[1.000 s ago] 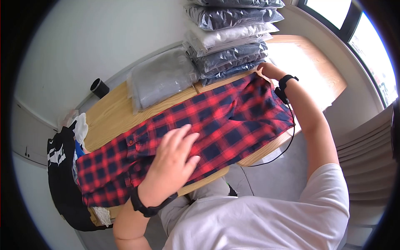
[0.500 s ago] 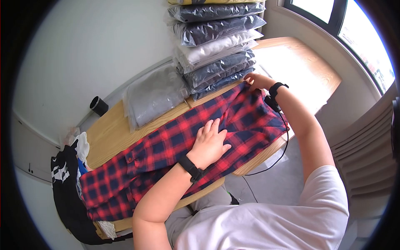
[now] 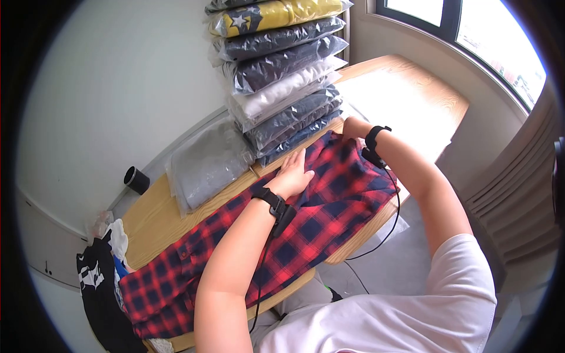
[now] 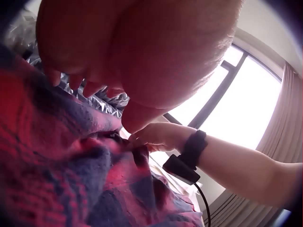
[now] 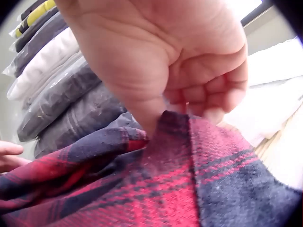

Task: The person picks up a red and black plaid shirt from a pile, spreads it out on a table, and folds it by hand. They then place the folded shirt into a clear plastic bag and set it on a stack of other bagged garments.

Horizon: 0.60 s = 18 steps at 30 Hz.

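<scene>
A red and navy plaid shirt (image 3: 318,226) lies stretched lengthwise along the wooden table, with a buttoned cuff on its left part. At its far right end my right hand (image 3: 355,127) pinches the fabric between thumb and curled fingers. The right wrist view shows the pinched cloth (image 5: 177,130) drawn up into a peak, a seam running down from it. My left hand (image 3: 292,175) rests at the shirt's far edge, its fingers fairly straight and pointing away from me. In the left wrist view its fingertips (image 4: 92,88) reach down by the rumpled cloth.
Behind the shirt rises a tall stack of bagged folded garments (image 3: 288,76). A grey bagged garment (image 3: 209,165) lies left of it, then a black cup (image 3: 136,180). Black clothing (image 3: 103,300) hangs over the table's left end. A cable (image 3: 398,217) trails from the right wrist.
My left hand has moved from above the shirt's middle to its far edge, toward the right hand. The right hand keeps hold of the shirt's end. The head view has shifted.
</scene>
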Tool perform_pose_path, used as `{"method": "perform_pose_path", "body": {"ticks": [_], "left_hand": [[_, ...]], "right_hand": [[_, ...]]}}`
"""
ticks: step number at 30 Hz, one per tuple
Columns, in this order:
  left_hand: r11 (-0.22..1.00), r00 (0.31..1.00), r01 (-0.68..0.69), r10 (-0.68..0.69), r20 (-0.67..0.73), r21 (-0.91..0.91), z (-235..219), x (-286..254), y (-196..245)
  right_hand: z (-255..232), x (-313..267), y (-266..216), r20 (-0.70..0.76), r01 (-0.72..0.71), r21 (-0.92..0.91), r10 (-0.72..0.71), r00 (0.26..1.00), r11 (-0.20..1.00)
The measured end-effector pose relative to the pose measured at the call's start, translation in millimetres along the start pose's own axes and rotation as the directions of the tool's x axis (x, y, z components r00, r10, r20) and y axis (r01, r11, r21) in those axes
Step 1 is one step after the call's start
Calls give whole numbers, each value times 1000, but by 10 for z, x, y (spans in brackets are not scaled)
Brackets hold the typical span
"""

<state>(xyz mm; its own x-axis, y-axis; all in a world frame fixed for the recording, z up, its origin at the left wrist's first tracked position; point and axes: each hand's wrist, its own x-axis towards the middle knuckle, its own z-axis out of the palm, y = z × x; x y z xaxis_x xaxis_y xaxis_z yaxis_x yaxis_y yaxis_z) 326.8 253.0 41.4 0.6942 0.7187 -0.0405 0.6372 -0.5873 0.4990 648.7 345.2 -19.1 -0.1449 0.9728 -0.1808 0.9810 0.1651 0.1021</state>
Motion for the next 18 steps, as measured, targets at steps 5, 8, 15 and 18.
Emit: {"method": "perform_pose_path", "body": {"ticks": [5, 8, 15, 18], "left_hand": [[984, 992, 123, -125, 14, 126, 22, 285, 23], [997, 987, 14, -25, 159, 70, -58, 347, 8], [998, 982, 38, -45, -186, -41, 147, 333, -50], [992, 973, 86, -104, -206, -93, 138, 363, -73]], "right_hand": [[-114, -202, -20, 13, -89, 355, 90, 996, 931], [-421, -461, -208, 44, -46, 346, 33, 998, 937], [-684, -781, -259, 300, -394, 689, 256, 919, 608], [-626, -902, -230, 210, -211, 515, 116, 971, 831]]}}
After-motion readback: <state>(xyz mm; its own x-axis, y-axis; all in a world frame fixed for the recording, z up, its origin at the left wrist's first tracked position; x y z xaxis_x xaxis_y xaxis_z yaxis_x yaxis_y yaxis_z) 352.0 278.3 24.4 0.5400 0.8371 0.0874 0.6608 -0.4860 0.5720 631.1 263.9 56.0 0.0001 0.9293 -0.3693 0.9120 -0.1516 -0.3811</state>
